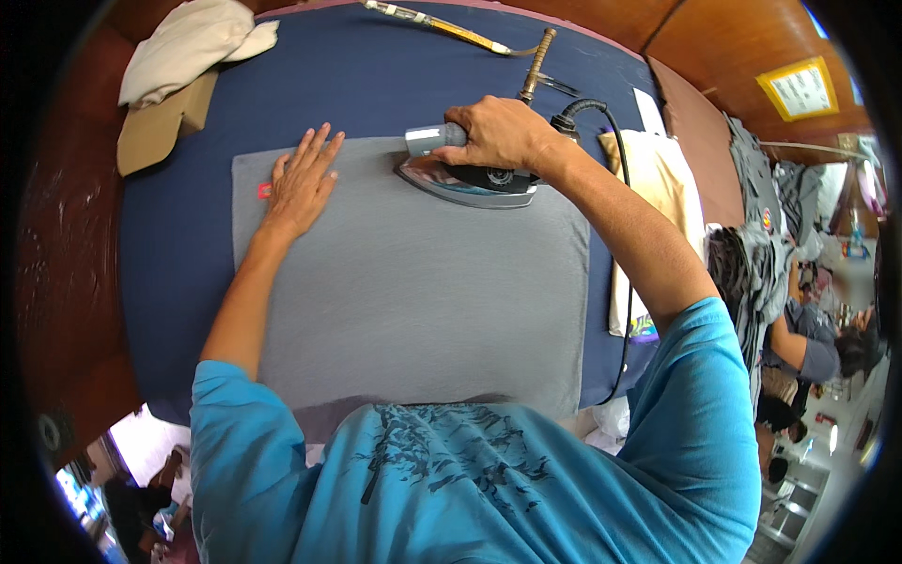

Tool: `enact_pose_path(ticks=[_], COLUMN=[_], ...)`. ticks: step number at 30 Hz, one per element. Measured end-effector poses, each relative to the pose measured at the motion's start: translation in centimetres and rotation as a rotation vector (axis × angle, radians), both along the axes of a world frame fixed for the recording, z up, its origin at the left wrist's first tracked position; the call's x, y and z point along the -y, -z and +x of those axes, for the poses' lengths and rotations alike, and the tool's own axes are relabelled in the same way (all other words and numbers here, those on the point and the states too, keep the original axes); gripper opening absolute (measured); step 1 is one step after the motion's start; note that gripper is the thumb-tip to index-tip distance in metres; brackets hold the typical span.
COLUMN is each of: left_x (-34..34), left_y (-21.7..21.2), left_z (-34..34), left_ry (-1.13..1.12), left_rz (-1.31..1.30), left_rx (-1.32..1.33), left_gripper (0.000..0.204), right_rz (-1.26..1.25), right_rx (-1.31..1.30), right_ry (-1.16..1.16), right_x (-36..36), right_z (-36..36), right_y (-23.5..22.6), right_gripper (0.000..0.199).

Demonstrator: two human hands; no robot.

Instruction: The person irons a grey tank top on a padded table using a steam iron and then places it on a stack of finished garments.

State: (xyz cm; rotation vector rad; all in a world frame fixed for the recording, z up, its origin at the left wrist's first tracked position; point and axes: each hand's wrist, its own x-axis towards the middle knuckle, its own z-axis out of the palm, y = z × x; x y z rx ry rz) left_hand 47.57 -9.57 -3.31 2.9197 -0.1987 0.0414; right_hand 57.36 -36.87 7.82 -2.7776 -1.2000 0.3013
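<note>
A grey cloth (432,301) lies spread flat on the dark blue covered table (178,273), with its near edge running down by my body. My right hand (503,136) is wrapped round the handle of a clothes iron (470,183). The iron rests on the far part of the cloth, its tip pointing left. At the cloth's far left corner my left hand (303,183) lies flat, fingers spread and holding nothing. Just left of that hand a small red label (264,191) shows on the cloth. The iron's black cord (625,160) runs down along the right side.
Cream folded cloth (193,47) sits on a cardboard box (169,122) at the far left. A yellowish stick (451,30) and a metal rod (536,66) lie at the back. To the right are a cream bag (658,197) and stacked dark garments (752,273). Other people are farther right.
</note>
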Motion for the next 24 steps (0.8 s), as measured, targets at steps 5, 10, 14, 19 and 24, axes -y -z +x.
enact_pose_path(ticks=[5, 10, 14, 19, 24], left_x=[-8.3, -10.1, -10.7, -11.4, -11.9], left_y=[0.8, 1.1, 2.1, 3.5, 3.7], left_z=[-2.5, -2.2, -1.6, -1.7, -1.4], left_ry=[-0.174, -0.177, -0.143, -0.155, -0.130], left_rz=[0.255, 0.225, 0.268, 0.286, 0.320], left_rx=[-0.110, -0.107, -0.042, 0.010, 0.005], left_gripper=[0.047, 0.047, 0.047, 0.046, 0.047], right_rz=[0.045, 0.101, 0.093, -0.039, 0.073], right_rx=[-0.055, 0.051, -0.028, -0.196, -0.297], right_ry=[-0.043, -0.048, -0.129, -0.197, -0.356], right_x=[-6.4, -10.7, -11.5, -8.3, -1.6], right_z=[-0.5, 0.5, -0.4, -9.5, -20.6], right_y=[-0.2, 0.7, 0.6, 0.2, 0.5], right_gripper=[0.058, 0.055, 0.053, 0.053, 0.034])
